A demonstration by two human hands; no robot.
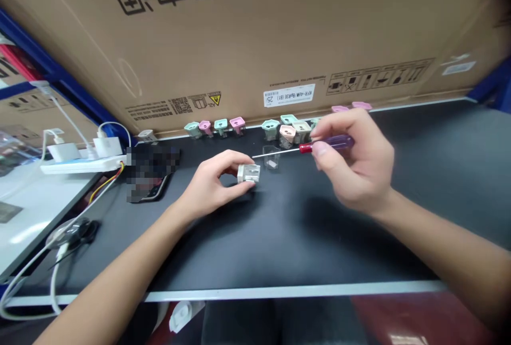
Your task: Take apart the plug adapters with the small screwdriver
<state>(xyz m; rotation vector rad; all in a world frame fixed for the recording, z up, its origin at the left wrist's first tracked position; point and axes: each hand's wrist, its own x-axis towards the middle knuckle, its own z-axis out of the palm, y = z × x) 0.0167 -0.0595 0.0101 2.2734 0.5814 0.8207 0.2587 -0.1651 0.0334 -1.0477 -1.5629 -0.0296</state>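
Observation:
Between the thumb and fingers of my left hand [217, 182] is a small pale pencil sharpener [248, 173], held just above the black table. Its inner side, with metallic parts, faces right. My right hand [357, 161] grips a screwdriver [327, 144] with a red and purple handle. The thin shaft points left, and its tip is close to the sharpener's upper edge; I cannot tell whether they touch. Behind the sharpener lies a clear plastic cover [272, 157] with a small light piece at it.
Several pastel sharpeners, including a pink one [237, 124] and a green one [270, 129], stand along the back by a large cardboard box [239, 41]. To the left are a phone [154, 190], a white power strip [83, 164] and loose cables [75, 233].

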